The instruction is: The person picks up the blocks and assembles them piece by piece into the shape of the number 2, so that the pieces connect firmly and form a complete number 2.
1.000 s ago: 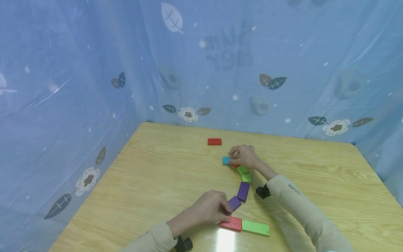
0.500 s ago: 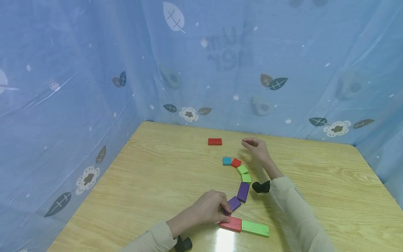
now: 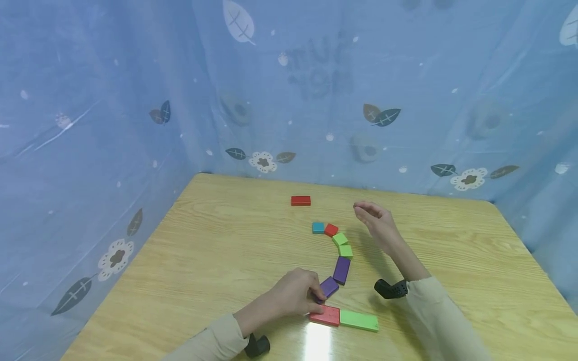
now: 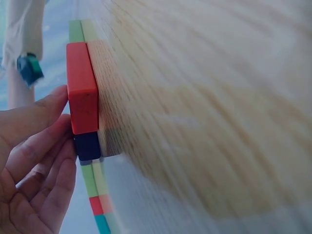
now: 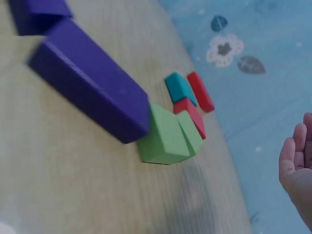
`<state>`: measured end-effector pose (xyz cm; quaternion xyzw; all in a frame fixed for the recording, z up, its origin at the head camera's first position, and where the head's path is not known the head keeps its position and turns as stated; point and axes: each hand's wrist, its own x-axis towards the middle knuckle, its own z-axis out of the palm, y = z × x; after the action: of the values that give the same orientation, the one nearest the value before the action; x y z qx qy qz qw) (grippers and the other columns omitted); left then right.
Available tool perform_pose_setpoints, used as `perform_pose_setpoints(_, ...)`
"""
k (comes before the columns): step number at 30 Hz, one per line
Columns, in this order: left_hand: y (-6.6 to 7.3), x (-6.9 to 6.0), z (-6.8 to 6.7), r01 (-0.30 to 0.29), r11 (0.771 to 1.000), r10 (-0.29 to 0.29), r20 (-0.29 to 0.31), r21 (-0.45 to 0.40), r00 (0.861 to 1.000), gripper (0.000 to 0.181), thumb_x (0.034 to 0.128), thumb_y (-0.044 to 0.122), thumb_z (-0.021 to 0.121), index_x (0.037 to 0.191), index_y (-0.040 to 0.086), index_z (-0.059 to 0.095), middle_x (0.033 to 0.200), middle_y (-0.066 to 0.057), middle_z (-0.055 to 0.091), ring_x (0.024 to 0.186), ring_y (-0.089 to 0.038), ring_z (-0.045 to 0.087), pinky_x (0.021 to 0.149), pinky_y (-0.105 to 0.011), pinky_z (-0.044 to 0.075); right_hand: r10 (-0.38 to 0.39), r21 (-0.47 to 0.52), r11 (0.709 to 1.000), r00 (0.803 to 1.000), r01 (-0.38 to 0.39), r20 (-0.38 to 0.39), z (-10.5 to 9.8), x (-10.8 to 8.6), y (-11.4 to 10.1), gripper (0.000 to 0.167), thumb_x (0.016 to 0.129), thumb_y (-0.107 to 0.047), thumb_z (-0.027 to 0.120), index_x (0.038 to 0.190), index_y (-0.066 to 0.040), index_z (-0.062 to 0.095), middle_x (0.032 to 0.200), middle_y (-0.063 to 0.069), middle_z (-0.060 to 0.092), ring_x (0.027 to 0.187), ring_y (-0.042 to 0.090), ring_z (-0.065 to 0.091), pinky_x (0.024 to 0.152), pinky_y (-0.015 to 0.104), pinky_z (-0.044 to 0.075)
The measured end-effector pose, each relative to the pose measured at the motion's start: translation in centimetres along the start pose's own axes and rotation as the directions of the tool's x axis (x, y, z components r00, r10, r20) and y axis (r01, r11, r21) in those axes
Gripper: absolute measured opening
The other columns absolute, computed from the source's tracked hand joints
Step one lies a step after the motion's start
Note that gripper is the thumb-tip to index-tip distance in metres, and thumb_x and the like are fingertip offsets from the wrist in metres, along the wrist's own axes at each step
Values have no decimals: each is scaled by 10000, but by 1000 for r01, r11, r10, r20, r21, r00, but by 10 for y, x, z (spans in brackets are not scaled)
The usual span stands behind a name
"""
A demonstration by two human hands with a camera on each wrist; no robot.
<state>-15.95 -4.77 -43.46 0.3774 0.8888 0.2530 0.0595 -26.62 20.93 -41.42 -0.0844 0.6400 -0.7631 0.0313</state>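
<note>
My left hand [image 3: 297, 293] rests at the near end of a curved chain of wooden blocks. Its thumb touches the top of a red block [image 3: 326, 316], and its fingers reach a purple block [image 3: 329, 287] just behind; in the left wrist view the fingers look relaxed against both. A long green block [image 3: 358, 321] adjoins the red one. Another purple block [image 3: 341, 270], two light green blocks [image 3: 345, 251], a small red block [image 3: 331, 230] and a blue block [image 3: 318, 228] carry the curve away. My right hand [image 3: 379, 225], holding nothing, hovers right of the far end, fingers loosely bent.
A separate red block [image 3: 300, 201] lies near the table's back edge, beyond the blue one. The wooden table [image 3: 217, 240] is bordered by a blue patterned curtain [image 3: 280, 100] behind and at both sides. Black wrist-worn devices [image 3: 391, 289] sit below each hand.
My right hand has let go at the small red block and drawn back to the right. The left hand has kept its place on the blocks. The head view has shifted slightly.
</note>
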Motion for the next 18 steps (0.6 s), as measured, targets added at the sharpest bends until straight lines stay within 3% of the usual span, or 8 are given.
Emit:
perform_pose_setpoints(5,-1,1,1,-9,1000,9,-4,1,1000,181,718,258,847,862,173,778,768,149,612,722,57,526,687,-95,397,36,-125,992,999,-35,1,1,-23,-5,247,950,-203,609,1152,-61,608,1140,-36,596,1074,75,555,955,210,428)
perform_pose_setpoints(10,-1,0,1,2,1000,-2,0,-8,1000,180,716,253,847,866,182,778,764,152,604,718,47,520,677,-115,397,43,-294,955,999,-44,-8,2,-45,-10,321,942,-292,618,1173,-69,609,1090,-71,613,1065,95,562,948,254,441)
perform_pose_setpoints(15,0,0,1,11,999,-11,4,-40,1000,181,719,238,847,873,171,780,758,146,604,715,42,522,665,-123,399,37,-363,931,999,-36,-5,6,-64,-14,308,934,-308,627,1141,-81,640,1079,-67,636,1055,124,573,928,270,453)
perform_pose_setpoints(18,0,0,1,9,999,-8,2,-52,1000,180,718,230,848,870,161,780,757,141,608,720,41,530,670,-123,406,28,-351,936,999,-20,17,10,-75,-16,315,940,-272,623,1140,-29,635,1069,-66,650,1045,126,585,921,272,463)
